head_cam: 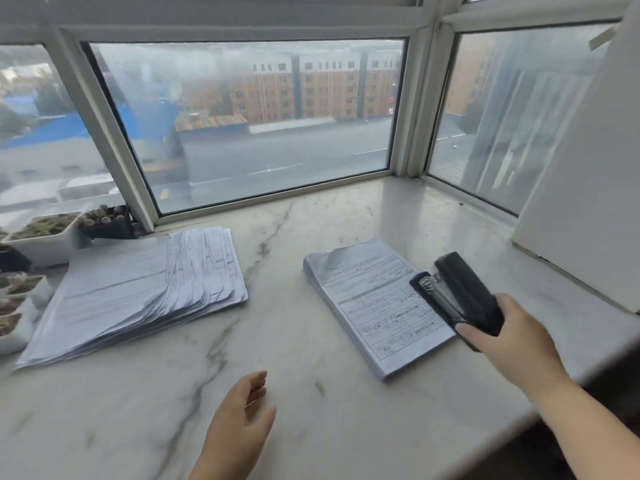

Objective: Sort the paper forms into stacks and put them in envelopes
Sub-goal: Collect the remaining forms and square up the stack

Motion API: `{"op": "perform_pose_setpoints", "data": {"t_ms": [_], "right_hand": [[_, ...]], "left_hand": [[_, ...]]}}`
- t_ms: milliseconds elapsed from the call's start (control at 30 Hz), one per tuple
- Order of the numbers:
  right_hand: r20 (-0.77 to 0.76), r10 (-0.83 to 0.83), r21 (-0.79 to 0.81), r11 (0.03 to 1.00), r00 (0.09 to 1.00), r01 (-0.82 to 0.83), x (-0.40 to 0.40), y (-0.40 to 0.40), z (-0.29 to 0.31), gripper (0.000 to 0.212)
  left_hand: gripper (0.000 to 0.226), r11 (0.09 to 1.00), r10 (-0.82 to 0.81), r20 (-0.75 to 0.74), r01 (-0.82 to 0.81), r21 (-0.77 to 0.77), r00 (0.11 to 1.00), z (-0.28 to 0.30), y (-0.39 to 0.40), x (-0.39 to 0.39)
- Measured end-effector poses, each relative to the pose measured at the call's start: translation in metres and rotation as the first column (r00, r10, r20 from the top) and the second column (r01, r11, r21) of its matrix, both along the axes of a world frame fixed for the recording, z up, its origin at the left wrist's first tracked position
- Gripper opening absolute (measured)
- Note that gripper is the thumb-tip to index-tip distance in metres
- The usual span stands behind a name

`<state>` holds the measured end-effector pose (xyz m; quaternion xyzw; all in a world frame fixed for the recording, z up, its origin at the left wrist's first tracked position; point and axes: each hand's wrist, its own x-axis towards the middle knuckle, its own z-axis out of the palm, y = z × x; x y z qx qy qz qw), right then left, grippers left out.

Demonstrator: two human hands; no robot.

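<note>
A white marble sill [311, 393] with grey veins runs under a corner window [242, 126] that looks on orange blocks. The forms lie in two stacks: a fanned stack [138, 292] at left and a neat stack [367, 306] at right; its print is too small to read. The right hand [509, 330] grips a black stapler [460, 292] over the neat stack's right edge. The left hand [242, 420] hangs relaxed, fingers loose, above the sill. Small pots [45, 237] stand far left.
</note>
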<state>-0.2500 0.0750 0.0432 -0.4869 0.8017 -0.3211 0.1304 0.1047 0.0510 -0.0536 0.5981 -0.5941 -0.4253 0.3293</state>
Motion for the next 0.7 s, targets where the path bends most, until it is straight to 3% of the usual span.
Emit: {"op": "perform_pose_setpoints", "data": {"t_ms": [67, 167, 400, 500, 533, 600, 700], "right_hand": [[-0.051, 0.187, 0.098, 0.979, 0.981, -0.181, 0.050, 0.014, -0.002, 0.034], [-0.083, 0.332, 0.219, 0.926, 0.940, -0.308, 0.105, 0.025, -0.025, 0.033], [-0.144, 0.333, 0.355, 0.896, 0.932, -0.266, 0.132, 0.031, -0.049, 0.043], [-0.192, 0.320, 0.438, 0.874, 0.928, -0.211, 0.136, 0.034, -0.043, 0.062], [-0.246, 0.311, 0.433, 0.883, 0.918, -0.182, 0.139, 0.035, -0.038, 0.072], [-0.309, 0.260, 0.222, 0.955, 0.915, -0.197, 0.152, 0.032, -0.017, 0.079], [-0.009, 0.393, -0.112, 0.914, 0.920, -0.391, 0.190, -0.009, 0.015, 0.037]], "left_hand": [[0.038, 0.999, 0.034, -0.033, -0.033, 0.013, 0.999, -0.001, 0.008, 0.021], [0.045, 0.999, 0.042, -0.048, -0.042, 0.004, 0.998, 0.001, 0.018, 0.044], [0.040, 0.995, 0.083, -0.012, -0.084, -0.049, 0.996, 0.002, 0.029, 0.099], [0.036, 0.985, 0.117, 0.017, -0.114, -0.125, 0.993, 0.007, 0.013, 0.124], [0.040, 0.977, 0.126, 0.061, -0.114, -0.181, 0.990, 0.010, 0.004, 0.134], [0.048, 0.933, 0.184, 0.168, -0.118, -0.341, 0.968, 0.015, -0.020, 0.158], [0.053, 0.846, 0.330, 0.346, -0.113, -0.520, 0.878, 0.021, -0.069, 0.197]]}}
